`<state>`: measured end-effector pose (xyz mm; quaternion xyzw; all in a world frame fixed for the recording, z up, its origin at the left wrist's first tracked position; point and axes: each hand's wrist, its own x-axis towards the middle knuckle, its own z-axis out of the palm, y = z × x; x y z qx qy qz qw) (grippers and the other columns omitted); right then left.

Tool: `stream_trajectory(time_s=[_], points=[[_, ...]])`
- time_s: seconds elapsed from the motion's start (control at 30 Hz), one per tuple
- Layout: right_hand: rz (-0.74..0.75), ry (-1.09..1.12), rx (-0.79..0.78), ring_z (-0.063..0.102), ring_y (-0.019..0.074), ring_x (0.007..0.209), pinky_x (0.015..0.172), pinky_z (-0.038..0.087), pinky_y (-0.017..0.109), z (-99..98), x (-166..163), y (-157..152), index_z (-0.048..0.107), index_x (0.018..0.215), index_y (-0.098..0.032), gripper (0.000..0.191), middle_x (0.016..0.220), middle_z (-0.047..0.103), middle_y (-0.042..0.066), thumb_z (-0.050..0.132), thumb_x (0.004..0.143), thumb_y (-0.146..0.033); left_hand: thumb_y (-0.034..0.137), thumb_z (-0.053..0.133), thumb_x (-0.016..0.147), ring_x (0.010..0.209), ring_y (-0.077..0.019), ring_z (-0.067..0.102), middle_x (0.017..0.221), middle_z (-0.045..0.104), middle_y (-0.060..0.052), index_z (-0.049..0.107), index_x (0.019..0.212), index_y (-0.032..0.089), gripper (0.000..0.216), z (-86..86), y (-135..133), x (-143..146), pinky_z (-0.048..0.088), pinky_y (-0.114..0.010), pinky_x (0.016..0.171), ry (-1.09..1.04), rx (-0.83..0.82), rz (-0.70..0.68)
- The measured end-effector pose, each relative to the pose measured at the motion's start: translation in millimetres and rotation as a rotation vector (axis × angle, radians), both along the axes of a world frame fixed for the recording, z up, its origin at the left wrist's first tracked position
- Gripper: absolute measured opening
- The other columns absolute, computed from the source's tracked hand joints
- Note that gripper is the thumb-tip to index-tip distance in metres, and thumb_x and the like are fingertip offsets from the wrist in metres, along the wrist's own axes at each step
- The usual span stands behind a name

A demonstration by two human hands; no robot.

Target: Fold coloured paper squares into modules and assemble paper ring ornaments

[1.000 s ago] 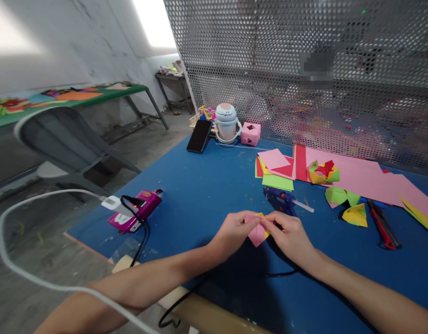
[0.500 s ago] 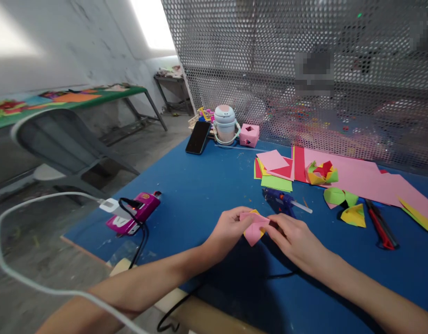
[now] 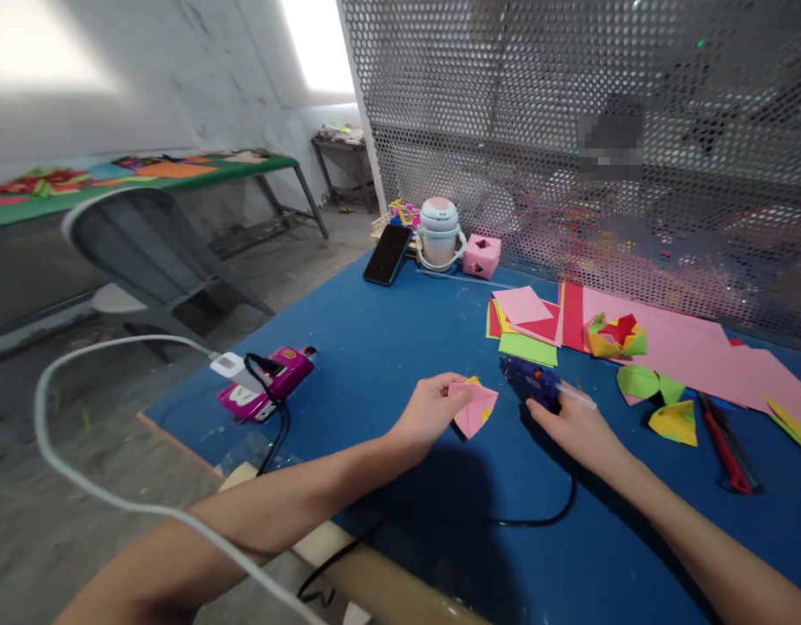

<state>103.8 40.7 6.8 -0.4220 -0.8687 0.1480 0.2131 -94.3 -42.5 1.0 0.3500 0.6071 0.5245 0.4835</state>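
My left hand (image 3: 430, 412) pinches a folded pink and yellow paper piece (image 3: 475, 406) just above the blue table (image 3: 387, 347). My right hand (image 3: 573, 425) has reached right onto a blue glue gun (image 3: 534, 382) lying on the table, its fingers curled over the gun's body. The gun's clear glue stick pokes out to the right. A black cord (image 3: 536, 516) runs from under my right hand toward the table's front edge.
Coloured paper sheets (image 3: 527, 325) and large pink sheets (image 3: 686, 347) lie behind. Folded paper shapes (image 3: 612, 334), green (image 3: 644, 382) and yellow (image 3: 674, 423) pieces, a red-black tool (image 3: 729, 443), phone (image 3: 388, 254), small jug (image 3: 438, 233), pink cube (image 3: 482, 255), magenta device (image 3: 266, 382), grey chair (image 3: 146, 260), perforated screen (image 3: 569, 130).
My right hand let go of the folded paper and moved right onto the glue gun. My left hand keeps the paper alone, slightly raised. The view shifted a little.
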Motion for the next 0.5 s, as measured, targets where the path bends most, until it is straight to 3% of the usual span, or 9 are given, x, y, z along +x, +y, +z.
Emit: stream_trajectory(time_s=[0.1, 0.2, 0.27, 0.33, 0.5], points=[[0.026, 0.072, -0.028, 0.063, 0.0206, 0.071, 0.069, 0.048, 0.032, -5.2, -1.6, -5.4, 0.061, 0.083, -0.019, 0.018, 0.074, 0.066, 0.004, 0.046, 0.082, -0.028, 0.025, 0.06, 0.067, 0.057, -0.0123, 0.055, 0.063, 0.063, -0.001, 0.065, 0.071, 0.013, 0.014, -2.7, 1.6, -1.7, 0.039, -0.02, 0.052, 0.026, 0.004, 0.006], [0.107, 0.189, -0.067, 0.063, 0.0196, 0.074, 0.066, 0.049, 0.028, 3.4, 2.1, -16.0, 0.059, 0.086, -0.02, 0.016, 0.08, 0.067, 0.004, 0.047, 0.084, -0.03, 0.025, 0.059, 0.067, 0.056, -0.0123, 0.056, 0.062, 0.063, 0.0, 0.065, 0.071, 0.013, 0.014, -4.3, 2.5, -2.1, 0.039, -0.02, 0.052, 0.039, 0.003, 0.008], [0.161, 0.25, -0.083, 0.061, 0.0183, 0.065, 0.059, 0.047, 0.027, 12.1, 2.9, -25.0, 0.057, 0.081, -0.021, 0.012, 0.072, 0.064, 0.002, 0.05, 0.083, -0.032, 0.026, 0.059, 0.068, 0.056, -0.0125, 0.056, 0.062, 0.063, 0.0, 0.065, 0.072, 0.013, 0.014, -4.5, 2.6, -1.7, 0.04, -0.021, 0.052, 0.046, 0.002, 0.004], [0.207, 0.232, -0.082, 0.057, 0.0162, 0.056, 0.053, 0.044, 0.026, 19.5, 1.5, -33.2, 0.053, 0.075, -0.022, 0.013, 0.064, 0.059, 0.001, 0.052, 0.084, -0.032, 0.027, 0.059, 0.068, 0.056, -0.0124, 0.056, 0.062, 0.064, 0.0, 0.065, 0.071, 0.013, 0.015, -4.2, 2.7, -1.0, 0.04, -0.021, 0.053, 0.052, 0.006, -0.004], [0.335, 0.098, 0.018, 0.054, 0.0147, 0.056, 0.051, 0.039, 0.025, 25.0, -3.3, -39.0, 0.049, 0.072, -0.022, 0.017, 0.062, 0.056, 0.0, 0.049, 0.086, -0.03, 0.029, 0.058, 0.069, 0.052, -0.0112, 0.053, 0.057, 0.06, 0.001, 0.063, 0.067, 0.013, 0.017, -3.0, 2.7, 0.3, 0.039, -0.021, 0.052, 0.075, 0.019, -0.005]])
